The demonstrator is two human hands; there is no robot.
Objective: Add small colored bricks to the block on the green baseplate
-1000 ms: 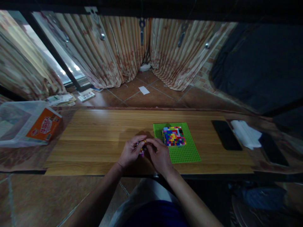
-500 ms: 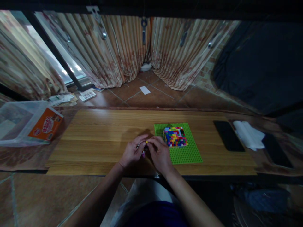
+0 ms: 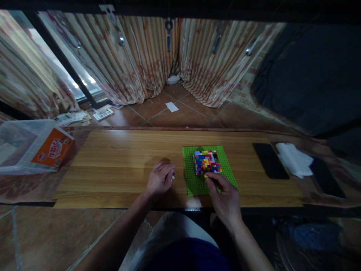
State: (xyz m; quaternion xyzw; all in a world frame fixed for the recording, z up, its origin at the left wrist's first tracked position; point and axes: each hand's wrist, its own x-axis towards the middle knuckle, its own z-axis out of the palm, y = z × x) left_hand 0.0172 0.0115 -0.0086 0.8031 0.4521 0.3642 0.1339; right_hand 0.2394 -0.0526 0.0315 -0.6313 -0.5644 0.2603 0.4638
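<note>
A green studded baseplate point(image 3: 197, 184) lies on the wooden table point(image 3: 118, 158), with a square block of many-coloured small bricks point(image 3: 207, 162) built on its far half. My right hand point(image 3: 224, 197) rests on the plate's near edge, fingers pinched on a small yellow brick just in front of the block. My left hand point(image 3: 160, 179) sits on the table left of the plate, fingers curled round a few small bricks, one pale tip showing at the fingertips.
A clear plastic tub point(image 3: 17, 145) with an orange box point(image 3: 52, 147) stands at the table's left end. A black phone point(image 3: 270, 160), a white folded cloth point(image 3: 293, 159) and another dark slab point(image 3: 328, 177) lie on the right. Curtains hang behind; papers lie on the tiled floor.
My hands, joined over a small cluster of bricks, have parted. The right hand moved right onto the baseplate with a yellow brick; the left stayed put with the rest.
</note>
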